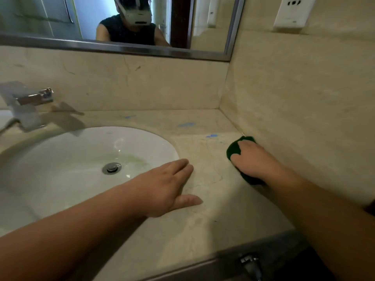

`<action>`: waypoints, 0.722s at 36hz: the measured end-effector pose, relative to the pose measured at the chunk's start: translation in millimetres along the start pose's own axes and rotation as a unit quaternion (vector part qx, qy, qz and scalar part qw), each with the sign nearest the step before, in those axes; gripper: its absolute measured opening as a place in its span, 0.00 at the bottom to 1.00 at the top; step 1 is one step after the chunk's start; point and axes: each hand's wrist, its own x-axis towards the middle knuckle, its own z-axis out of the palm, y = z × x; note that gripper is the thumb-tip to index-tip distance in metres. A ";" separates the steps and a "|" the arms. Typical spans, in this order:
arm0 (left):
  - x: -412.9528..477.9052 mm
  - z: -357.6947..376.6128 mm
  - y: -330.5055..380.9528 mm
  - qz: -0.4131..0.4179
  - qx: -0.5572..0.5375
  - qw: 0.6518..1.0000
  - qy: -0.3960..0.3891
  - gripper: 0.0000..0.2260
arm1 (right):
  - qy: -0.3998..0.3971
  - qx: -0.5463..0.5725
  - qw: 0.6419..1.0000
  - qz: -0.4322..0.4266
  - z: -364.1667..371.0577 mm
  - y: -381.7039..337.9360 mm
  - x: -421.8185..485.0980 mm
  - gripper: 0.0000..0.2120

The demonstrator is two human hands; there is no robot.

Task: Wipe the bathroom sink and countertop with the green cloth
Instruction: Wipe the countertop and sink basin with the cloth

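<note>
- My right hand (253,159) is curled over the green cloth (233,150), fingers bent down on top of it and pressing it flat onto the desk (223,209); the cloth shows dark green past my fingertips and again under my wrist.
- The cloth sits well to the right of the sink (71,159), tight against the side wall (304,108) where that wall meets the desk top.
- My left hand (166,187) holds nothing: it lies spread and flat, palm down, just right of the sink, with the fingers close to the basin's rim and the thumb pointing right across the marble.
- Between my two hands there is a bare strip of beige marble, open from the front lip back to the rear wall.
- Behind that strip, right of the sink, blue smears (186,124) mark the desk, one of them near the cloth.
- The sink bowl is white with a greenish stain beside the drain (111,167).
- The faucet (26,106) stands behind the sink on its left side, blurred.
- Right of the sink the desk ends at the side wall; in front it ends at a dark edge.
- A mirror (121,21) hangs above the sink's back wall.
</note>
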 end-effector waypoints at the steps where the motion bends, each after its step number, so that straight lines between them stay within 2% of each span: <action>1: 1.0 0.8 -0.3 -0.001 0.001 1.000 0.001 0.43 | -0.010 0.000 1.000 -0.013 -4.4 -0.3 7.1 0.30; 5: 1.2 4.8 -3.7 -0.013 -0.014 1.000 0.009 0.45 | -0.033 -0.068 0.996 -0.041 -19.7 1.0 31.3 0.30; 9: -0.7 6.0 -7.2 -0.097 -0.059 0.993 0.033 0.47 | -0.023 -0.116 0.992 -0.037 -6.9 -3.2 40.9 0.27; 11: 1.2 5.1 -6.7 -0.115 -0.059 0.991 0.022 0.47 | 0.006 -0.094 0.995 -0.042 5.6 -2.1 48.6 0.22; 13: 3.1 4.4 -5.9 -0.118 -0.061 0.991 0.007 0.47 | 0.037 -0.063 0.996 -0.042 11.3 -2.0 60.4 0.21; 18: 3.2 5.5 -6.4 -0.124 -0.083 0.989 -0.019 0.47 | 0.048 0.002 0.996 -0.071 13.2 -11.8 89.2 0.18; 26: 3.7 3.5 -4.9 -0.123 -0.078 0.989 -0.007 0.47 | 0.064 0.026 0.976 -0.206 30.9 -98.4 70.7 0.18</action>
